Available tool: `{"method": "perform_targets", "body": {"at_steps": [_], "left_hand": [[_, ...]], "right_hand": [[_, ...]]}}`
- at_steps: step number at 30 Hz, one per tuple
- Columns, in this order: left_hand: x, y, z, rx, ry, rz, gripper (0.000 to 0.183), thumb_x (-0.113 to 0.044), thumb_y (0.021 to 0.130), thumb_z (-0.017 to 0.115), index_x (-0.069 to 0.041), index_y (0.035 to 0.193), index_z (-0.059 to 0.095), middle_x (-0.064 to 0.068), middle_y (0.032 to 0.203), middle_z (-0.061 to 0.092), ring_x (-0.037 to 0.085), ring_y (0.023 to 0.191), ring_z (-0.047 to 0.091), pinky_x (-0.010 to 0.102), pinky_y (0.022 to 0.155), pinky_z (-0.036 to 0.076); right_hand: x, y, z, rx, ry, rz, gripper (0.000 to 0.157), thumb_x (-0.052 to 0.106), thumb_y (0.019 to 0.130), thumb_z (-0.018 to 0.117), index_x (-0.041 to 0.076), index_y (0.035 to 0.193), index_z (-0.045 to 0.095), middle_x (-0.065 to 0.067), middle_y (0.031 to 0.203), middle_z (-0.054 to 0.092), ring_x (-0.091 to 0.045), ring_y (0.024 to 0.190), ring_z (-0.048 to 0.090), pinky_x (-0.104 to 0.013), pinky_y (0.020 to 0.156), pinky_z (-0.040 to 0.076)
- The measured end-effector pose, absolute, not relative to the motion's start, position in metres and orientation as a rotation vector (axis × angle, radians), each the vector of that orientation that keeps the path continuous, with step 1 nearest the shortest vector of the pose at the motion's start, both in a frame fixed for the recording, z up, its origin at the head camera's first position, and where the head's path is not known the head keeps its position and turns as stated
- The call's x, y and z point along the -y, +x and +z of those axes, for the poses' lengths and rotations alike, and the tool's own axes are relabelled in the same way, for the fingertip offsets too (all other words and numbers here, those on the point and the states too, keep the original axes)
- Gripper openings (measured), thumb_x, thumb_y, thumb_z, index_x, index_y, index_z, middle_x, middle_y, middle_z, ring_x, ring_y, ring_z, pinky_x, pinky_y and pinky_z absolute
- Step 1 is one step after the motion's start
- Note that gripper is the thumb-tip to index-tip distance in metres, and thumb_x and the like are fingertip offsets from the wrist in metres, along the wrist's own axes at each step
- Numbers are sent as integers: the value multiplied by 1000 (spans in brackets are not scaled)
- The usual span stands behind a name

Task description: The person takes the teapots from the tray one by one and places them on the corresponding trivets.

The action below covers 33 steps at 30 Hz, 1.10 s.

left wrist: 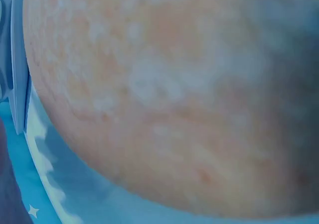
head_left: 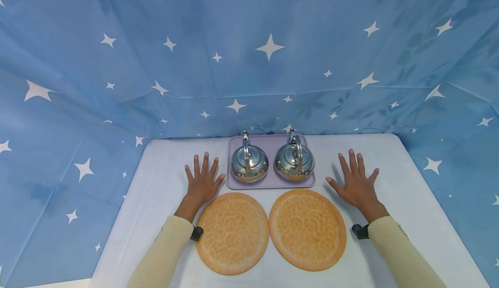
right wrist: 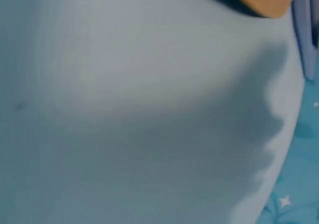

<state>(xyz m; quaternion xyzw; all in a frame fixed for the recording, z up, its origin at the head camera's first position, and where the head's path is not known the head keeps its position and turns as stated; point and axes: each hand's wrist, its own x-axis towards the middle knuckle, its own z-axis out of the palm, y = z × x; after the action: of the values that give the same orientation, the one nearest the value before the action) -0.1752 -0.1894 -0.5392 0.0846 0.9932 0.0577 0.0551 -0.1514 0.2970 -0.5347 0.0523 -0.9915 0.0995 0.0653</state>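
Two shiny metal kettles stand side by side on a lilac tray (head_left: 269, 185), the left kettle (head_left: 255, 162) and the right kettle (head_left: 288, 162), handles upright. In front of them lie two round golden mats printed like flatbread, the left round mat (head_left: 232, 234) and the right round mat (head_left: 308, 230). My left hand (head_left: 202, 185), fingers spread, is left of the tray, its wrist by the left mat's edge. My right hand (head_left: 356, 187) is spread palm down right of the tray, holding nothing. The left mat's surface (left wrist: 149, 109) fills most of the left wrist view.
A white-covered table (head_left: 167, 158) with rounded far corners carries everything. Blue cloth with white stars (head_left: 234, 76) hangs behind it and along both sides. A black wrist strap piece (head_left: 359, 231) sits at my right cuff. The right wrist view shows the hand's shadow on the tabletop (right wrist: 124, 59).
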Motion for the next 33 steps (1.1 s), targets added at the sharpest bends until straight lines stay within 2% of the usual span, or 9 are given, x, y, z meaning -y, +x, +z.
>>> {"method": "perform_targets", "body": {"at_steps": [4, 7, 9, 12, 16, 20, 25, 28, 33], "left_hand": [[188, -177, -538, -2999, 259, 232, 69, -57, 101, 22, -17, 157, 18, 16, 161, -1, 40, 142, -19, 66, 104, -17], [185, -179, -536, -3024, 228, 343, 67, -53, 103, 26, -10, 154, 27, 22, 158, 15, 41, 144, -7, 66, 107, -13], [183, -181, -534, -3064, 205, 454, 64, -48, 103, 33, -5, 150, 35, 25, 153, 28, 43, 144, 8, 66, 109, -3], [179, -183, -531, -3091, 164, 699, 56, -38, 102, 45, 1, 141, 45, 27, 139, 45, 44, 134, 34, 62, 109, 22], [173, -186, -527, -3019, 66, 1091, 47, -24, 97, 57, 5, 134, 52, 25, 120, 60, 39, 111, 57, 51, 92, 47], [168, -187, -524, -2895, -85, 1326, 44, -19, 94, 61, 4, 131, 55, 18, 106, 66, 32, 97, 65, 44, 82, 52], [163, -188, -523, -2708, -216, 1473, 46, -15, 93, 62, 2, 134, 53, 13, 100, 67, 27, 85, 68, 37, 72, 55], [160, -189, -525, -2575, -232, 1560, 49, -9, 92, 59, 2, 138, 49, 15, 102, 66, 26, 83, 68, 33, 70, 56], [158, -188, -528, -2456, -223, 1632, 53, -5, 90, 57, 2, 141, 46, 16, 105, 65, 25, 90, 66, 30, 74, 56]], "right_hand": [[-289, -155, -523, 2940, 176, 385, 90, 56, 91, 55, 10, 157, 12, -20, 160, 0, -35, 145, -11, -78, 98, -8], [-279, -158, -510, 2868, 213, 491, 82, 43, 93, 60, 7, 155, 19, -24, 158, 13, -38, 146, 1, -74, 103, -5], [-273, -159, -502, 2799, 256, 560, 75, 32, 94, 62, 3, 152, 26, -26, 155, 21, -41, 144, 10, -71, 107, 1], [-263, -161, -490, 2696, 307, 628, 64, 21, 92, 64, -2, 145, 37, -27, 150, 31, -42, 142, 19, -64, 111, 12], [-249, -162, -477, 2587, 351, 655, 57, 15, 90, 66, -2, 140, 45, -24, 147, 38, -41, 138, 29, -58, 109, 27], [-234, -162, -465, 2511, 404, 674, 56, 12, 88, 68, -2, 138, 48, -23, 145, 42, -40, 133, 38, -58, 102, 37], [-216, -160, -452, 2455, 498, 692, 52, 10, 89, 68, -2, 136, 50, -23, 141, 46, -41, 125, 48, -58, 91, 46], [-206, -159, -446, 2426, 552, 712, 50, 10, 89, 68, -3, 134, 52, -22, 140, 48, -40, 123, 50, -57, 88, 49], [-189, -161, -440, 2365, 637, 819, 47, 7, 88, 69, -4, 131, 54, -22, 138, 50, -37, 124, 50, -54, 90, 49]]}}
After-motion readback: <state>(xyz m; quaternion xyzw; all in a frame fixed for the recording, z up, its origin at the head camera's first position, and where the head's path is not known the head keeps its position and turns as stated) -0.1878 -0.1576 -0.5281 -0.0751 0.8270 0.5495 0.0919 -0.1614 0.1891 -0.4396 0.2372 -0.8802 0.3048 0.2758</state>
